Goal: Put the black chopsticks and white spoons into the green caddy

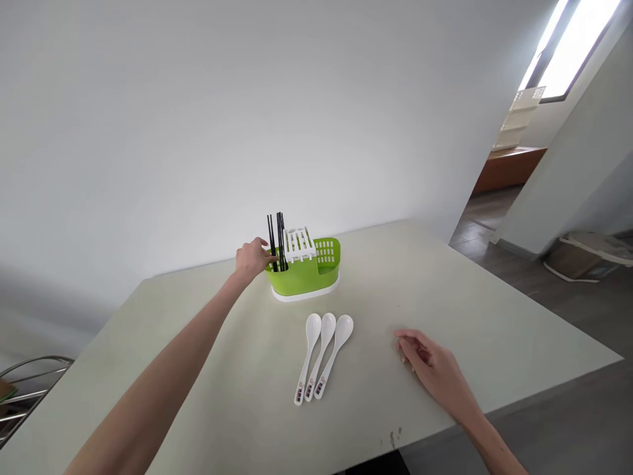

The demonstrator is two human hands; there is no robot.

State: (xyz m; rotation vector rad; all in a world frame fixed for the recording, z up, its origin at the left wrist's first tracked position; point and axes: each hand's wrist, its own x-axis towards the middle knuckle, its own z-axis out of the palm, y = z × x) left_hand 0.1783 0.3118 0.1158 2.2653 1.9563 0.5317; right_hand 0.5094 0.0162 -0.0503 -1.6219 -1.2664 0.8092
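My left hand [253,257] reaches to the left end of a green utensil holder [299,282] with a white base. Its fingers are closed on black chopsticks [271,237] that stand upright in the left compartment. More black chopsticks [281,241] stand beside them in that same compartment. A white slotted rack [299,245] sits across the holder's middle. In front of the holder, three white spoons [327,335] lie side by side, bowls pointing away from me. To their right, my right hand [431,367] rests low over the table, fingers loosely curled, with nothing visible in it.
The pale table [208,389] backs onto a white wall [237,132]. A metal rack [37,389] stands by the left edge. Beyond the right edge, a bin-like container [583,254] is on the floor, and a window [568,49] shows at the upper right.
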